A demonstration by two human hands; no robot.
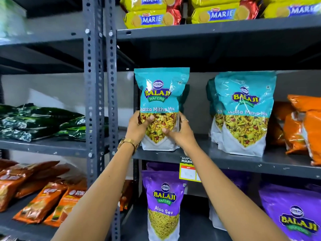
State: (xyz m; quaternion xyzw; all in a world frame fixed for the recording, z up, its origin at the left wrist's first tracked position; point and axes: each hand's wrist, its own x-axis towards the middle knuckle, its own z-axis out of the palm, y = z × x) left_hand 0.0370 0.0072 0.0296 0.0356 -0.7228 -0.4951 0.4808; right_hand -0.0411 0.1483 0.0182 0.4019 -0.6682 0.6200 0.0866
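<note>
Forearms rise from the bottom of our view, a gold watch [128, 142] on the left wrist. Left hand [138, 127] and right hand [182, 134] are both clamped on the teal snack pouch [161, 94], one at each side of its lower half, thumbs curled over the clear window in front. We see the pouch upright, its base seemingly resting on the front of the middle shelf [225, 161], at the left end of the bay beside the grey upright [112, 101]. We judge the placing nearly done: the pouch stands where it belongs, and what is left is to square it and let go. Apart to the right, matching teal pouches [246, 110] already stand, with orange packs [302, 129] beyond them. The gap between suggests room for more stock. Purple pouches [163, 199] stand on the shelf below, Marie biscuit packs [152, 19] on the one above.
</note>
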